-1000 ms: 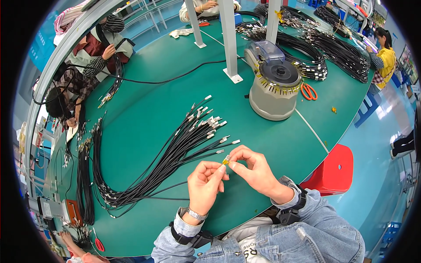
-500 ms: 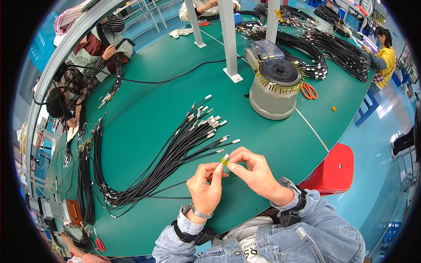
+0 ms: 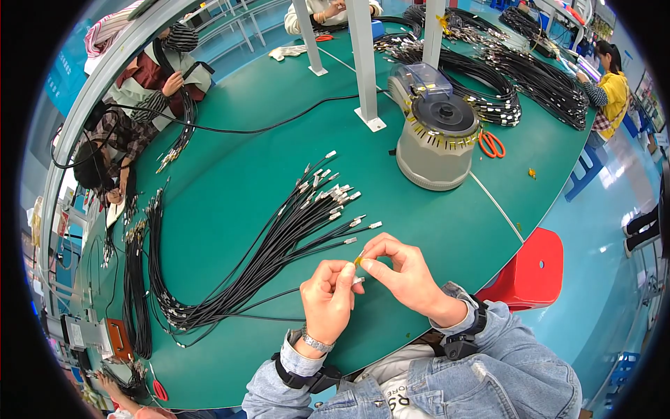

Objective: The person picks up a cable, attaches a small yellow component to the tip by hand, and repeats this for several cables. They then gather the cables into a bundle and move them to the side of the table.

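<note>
Close to the table's front edge, my left hand (image 3: 326, 297) is closed on the end of a black cable (image 3: 283, 318) that runs in from the left. A small white tip (image 3: 359, 280) sticks out beside its fingers. Touching it at the fingertips, my right hand (image 3: 406, 278) pinches a small strip of yellow tape (image 3: 359, 260). The fingers partly hide how the tape lies on the cable end. Left of my hands, a fanned bundle of black cables (image 3: 258, 255) with white-tagged ends lies on the green table (image 3: 230, 167).
A round tape dispenser (image 3: 440, 157) with yellow strips round its rim stands ahead, near grey posts (image 3: 366, 63). Beside it lie orange-handled scissors (image 3: 492, 144). More cable coils (image 3: 537, 87) cover the far right. A red stool (image 3: 534, 272) stands at right. Co-workers (image 3: 157, 91) sit around the table.
Both hands stay nearly in place. The pinched yellow tape and cable end have turned slightly, and the white tip beside my left fingers shows more.
</note>
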{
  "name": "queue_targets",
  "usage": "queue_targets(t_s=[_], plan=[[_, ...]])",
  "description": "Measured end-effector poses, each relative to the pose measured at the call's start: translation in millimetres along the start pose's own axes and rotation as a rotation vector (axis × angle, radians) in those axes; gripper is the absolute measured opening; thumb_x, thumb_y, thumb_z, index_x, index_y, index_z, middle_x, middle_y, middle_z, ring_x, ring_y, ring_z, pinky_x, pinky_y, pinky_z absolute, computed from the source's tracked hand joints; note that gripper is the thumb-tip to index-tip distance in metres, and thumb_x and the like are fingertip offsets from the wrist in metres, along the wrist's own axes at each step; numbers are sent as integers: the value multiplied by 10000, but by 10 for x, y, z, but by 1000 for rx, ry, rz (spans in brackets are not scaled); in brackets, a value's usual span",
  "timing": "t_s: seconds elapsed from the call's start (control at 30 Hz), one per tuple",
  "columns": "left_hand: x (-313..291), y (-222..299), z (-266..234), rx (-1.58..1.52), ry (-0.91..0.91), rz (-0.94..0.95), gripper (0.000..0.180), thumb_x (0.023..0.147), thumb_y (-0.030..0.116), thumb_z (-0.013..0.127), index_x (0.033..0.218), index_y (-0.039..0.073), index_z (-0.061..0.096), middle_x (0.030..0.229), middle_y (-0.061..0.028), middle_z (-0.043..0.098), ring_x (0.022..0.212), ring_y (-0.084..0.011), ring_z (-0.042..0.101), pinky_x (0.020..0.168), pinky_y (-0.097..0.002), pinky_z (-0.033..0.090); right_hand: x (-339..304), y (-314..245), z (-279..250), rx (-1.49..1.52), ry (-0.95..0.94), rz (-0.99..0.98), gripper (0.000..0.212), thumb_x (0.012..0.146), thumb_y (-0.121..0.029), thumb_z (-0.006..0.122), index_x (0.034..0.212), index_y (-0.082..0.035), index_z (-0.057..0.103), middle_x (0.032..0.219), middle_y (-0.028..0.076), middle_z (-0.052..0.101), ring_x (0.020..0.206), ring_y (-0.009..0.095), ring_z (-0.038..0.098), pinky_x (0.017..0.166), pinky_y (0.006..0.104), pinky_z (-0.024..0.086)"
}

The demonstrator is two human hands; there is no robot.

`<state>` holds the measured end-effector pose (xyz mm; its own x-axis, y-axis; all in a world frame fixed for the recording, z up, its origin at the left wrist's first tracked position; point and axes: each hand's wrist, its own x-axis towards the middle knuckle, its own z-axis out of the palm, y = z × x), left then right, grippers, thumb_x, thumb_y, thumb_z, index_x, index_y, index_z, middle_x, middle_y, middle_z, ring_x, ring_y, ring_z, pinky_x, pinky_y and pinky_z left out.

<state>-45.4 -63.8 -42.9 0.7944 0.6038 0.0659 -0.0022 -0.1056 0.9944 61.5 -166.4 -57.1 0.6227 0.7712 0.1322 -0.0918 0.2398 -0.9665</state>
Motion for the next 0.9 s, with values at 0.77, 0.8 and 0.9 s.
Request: queue_targets(t_s=[0.77,0.8,0.9], plan=[[97,13,-126,-344,-81,-250,213,933,216,484,853,33,555,572,-27,542,392,-34,376,372,-161,272,3,33,4,-24,82,56,161,840,-150,614,863,7,590,875,47,597,839,123,553,793,283,444],[95,9,-119,-335,-70,-236,210,932,215,486,853,32,554,573,-27,542,393,-35,377,373,-162,273,-4,11,15,-21,73,58,152,846,-134,606,880,13,589,886,47,588,847,119,544,797,275,437],[82,-6,-82,-295,-46,-199,203,931,207,490,852,30,551,573,-27,543,398,-34,383,375,-163,279,-15,-23,45,-16,55,61,138,858,-102,591,915,24,585,908,48,570,862,111,526,804,258,421]])
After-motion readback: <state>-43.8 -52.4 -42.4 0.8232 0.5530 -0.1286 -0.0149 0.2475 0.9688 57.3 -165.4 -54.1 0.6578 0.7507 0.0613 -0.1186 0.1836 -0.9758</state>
